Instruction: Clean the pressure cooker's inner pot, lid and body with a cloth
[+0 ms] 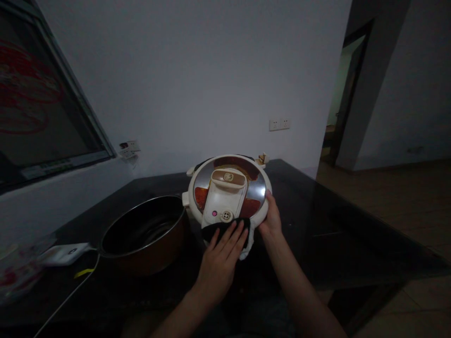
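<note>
Pressing with its fingers laid slightly apart, the person's left hand (218,265) rests on a black cloth with white edging (215,230) at the near side of a round, cream-rimmed cooker lid (223,199); whether it pinches the cloth cannot be told. The right hand (273,219) curls against the lid's right rim, its fingers partly hidden underneath. The lid stands in the middle of the scene, tilted toward the person, its silver face marked with reddish-brown patches. Across it sits a brown-topped cream handle (229,178), with a small pink button (214,213) and a round slotted vent (226,216) nearer the cloth.

Just left of the lid, a wide, deep brown pot with a dark interior (151,260) stands uncovered on a glossy black table (317,220). Farther left lie a flat white device (65,254) with a white cable (68,300), a yellow strip (83,272) and a clear, red-patterned plastic bag (21,274). A pale wall (211,70) rises at the far side, bearing white sockets (279,124).
</note>
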`<move>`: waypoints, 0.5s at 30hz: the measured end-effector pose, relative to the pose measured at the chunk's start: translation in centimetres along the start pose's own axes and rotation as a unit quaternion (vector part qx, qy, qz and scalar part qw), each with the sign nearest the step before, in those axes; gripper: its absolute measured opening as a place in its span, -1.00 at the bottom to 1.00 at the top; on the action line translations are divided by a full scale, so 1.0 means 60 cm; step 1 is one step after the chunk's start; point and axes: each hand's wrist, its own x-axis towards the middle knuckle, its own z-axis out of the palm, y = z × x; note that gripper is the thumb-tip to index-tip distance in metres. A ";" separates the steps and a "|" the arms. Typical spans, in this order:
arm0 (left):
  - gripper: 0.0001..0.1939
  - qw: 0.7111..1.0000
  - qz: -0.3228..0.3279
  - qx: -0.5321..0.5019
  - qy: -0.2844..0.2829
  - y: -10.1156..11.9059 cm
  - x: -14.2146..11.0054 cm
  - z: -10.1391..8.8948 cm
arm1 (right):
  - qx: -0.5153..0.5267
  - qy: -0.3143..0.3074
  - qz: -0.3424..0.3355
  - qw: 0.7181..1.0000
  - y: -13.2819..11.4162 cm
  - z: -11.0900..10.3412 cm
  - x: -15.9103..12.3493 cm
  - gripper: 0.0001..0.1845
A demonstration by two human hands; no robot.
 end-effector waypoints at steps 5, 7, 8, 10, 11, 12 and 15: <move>-0.36 0.999 0.012 0.000 -0.035 -0.006 0.039 -0.019 | 0.025 0.041 0.056 0.997 -0.008 0.007 0.000 -0.58; -0.39 0.999 0.018 -0.008 -0.033 -0.008 0.048 -0.023 | 0.034 0.050 0.060 0.996 -0.010 0.011 -0.001 -0.58; -0.41 0.999 0.023 -0.016 -0.029 -0.010 0.052 -0.024 | 0.037 0.051 0.060 0.996 -0.010 0.013 -0.001 -0.58; -0.42 0.999 0.034 -0.033 -0.023 -0.014 0.060 -0.028 | 0.041 0.047 0.059 0.996 -0.011 0.017 -0.004 -0.59; -0.41 0.998 0.038 -0.039 -0.017 -0.018 0.064 -0.031 | 0.042 0.042 0.059 0.996 -0.012 0.019 -0.006 -0.59; -0.40 0.998 0.035 -0.043 -0.010 -0.022 0.068 -0.033 | 0.043 0.034 0.061 0.997 -0.013 0.021 -0.008 -0.60; -0.33 0.999 0.001 -0.048 0.012 -0.039 0.079 -0.037 | 0.048 0.007 0.077 0.996 -0.017 0.025 -0.013 -0.57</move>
